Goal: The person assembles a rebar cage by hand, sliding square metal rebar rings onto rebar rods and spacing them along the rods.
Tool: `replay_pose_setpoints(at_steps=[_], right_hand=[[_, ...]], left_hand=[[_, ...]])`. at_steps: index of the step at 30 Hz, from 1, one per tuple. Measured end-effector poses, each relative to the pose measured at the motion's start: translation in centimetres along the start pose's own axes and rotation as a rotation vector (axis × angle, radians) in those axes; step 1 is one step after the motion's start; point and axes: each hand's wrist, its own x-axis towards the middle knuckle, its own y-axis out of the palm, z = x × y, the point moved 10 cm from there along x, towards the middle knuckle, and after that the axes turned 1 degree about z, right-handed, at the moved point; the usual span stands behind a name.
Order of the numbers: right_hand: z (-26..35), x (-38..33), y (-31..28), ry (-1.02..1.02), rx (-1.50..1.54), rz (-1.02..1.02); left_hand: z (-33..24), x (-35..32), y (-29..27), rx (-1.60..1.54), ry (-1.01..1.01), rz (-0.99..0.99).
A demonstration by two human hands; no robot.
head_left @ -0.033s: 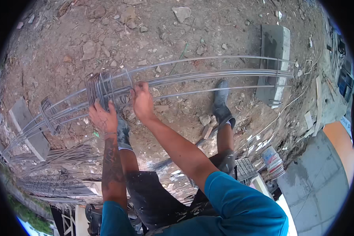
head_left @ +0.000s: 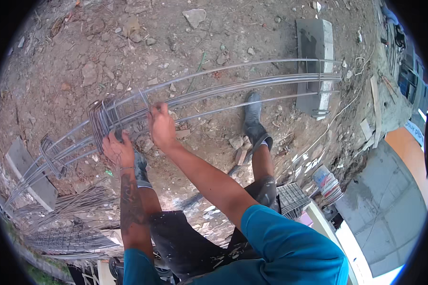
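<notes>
A long cage of steel bars (head_left: pixel 233 88) lies across the dirt, resting on a grey concrete block (head_left: pixel 314 57) at the right. Several square wire stirrups (head_left: pixel 102 118) are bunched around the bars at the left. My left hand (head_left: pixel 118 151) grips the bars at the lower side of that bunch. My right hand (head_left: pixel 161 127) is closed on a single stirrup (head_left: pixel 145 100) that stands a little to the right of the bunch. I stand over the bars in dark rubber boots (head_left: pixel 253 118).
Another concrete block (head_left: pixel 31 178) holds the cage's left end. Piled rebar and finished cages (head_left: pixel 69 228) lie at the lower left. A bucket (head_left: pixel 325 183) and wire mesh (head_left: pixel 292 197) sit at the right, beside a concrete slab (head_left: pixel 390 213). Stones litter the dirt.
</notes>
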Motion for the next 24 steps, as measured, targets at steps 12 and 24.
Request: replay_pose_setpoints(at_steps=[12, 24], right_hand=[[-19.9, 11.0, -34.8, -0.077, -0.516, -0.403], [-13.5, 4.6, -29.0, -0.277, -0.202, -0.254]], left_hand=[[-6.0, -1.7, 1.8, 0.239, -0.041, -0.270], [-26.3, -5.7, 6.3, -0.526, 0.088, 0.074]])
